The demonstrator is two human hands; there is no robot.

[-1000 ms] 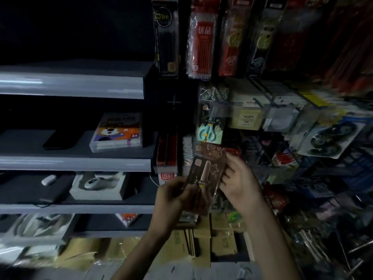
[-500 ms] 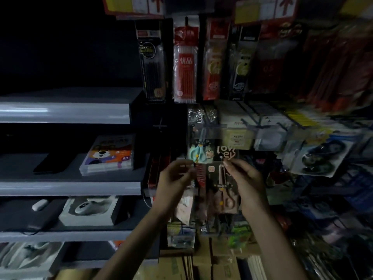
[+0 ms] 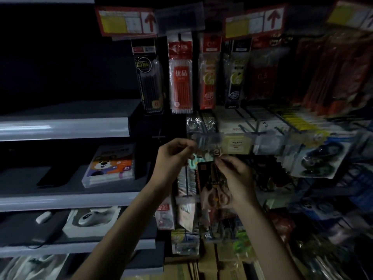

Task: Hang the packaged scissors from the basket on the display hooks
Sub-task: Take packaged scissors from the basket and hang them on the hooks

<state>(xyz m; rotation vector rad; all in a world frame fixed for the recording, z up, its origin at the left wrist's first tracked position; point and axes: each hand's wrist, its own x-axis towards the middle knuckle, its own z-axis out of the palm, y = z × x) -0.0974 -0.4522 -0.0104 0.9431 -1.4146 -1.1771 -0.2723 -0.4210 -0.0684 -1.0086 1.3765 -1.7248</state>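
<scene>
Since the earlier frame, one scissors pack (image 3: 210, 178) has been lifted higher, up to the clear label strip (image 3: 207, 138) of a hook. Its top edge is pinched by the right hand (image 3: 235, 176). The left hand (image 3: 173, 156) is held with curled fingers at the top left corner; what is gripped there cannot be told. One teal scissors pack (image 3: 192, 161) is seen just behind. Four pen packs (image 3: 180, 77) are hung above, under two red price signs (image 3: 126, 20).

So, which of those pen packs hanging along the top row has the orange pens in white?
The second pack from the left, orange pens in a white sleeve under a red header; its left neighbour is black.
</scene>
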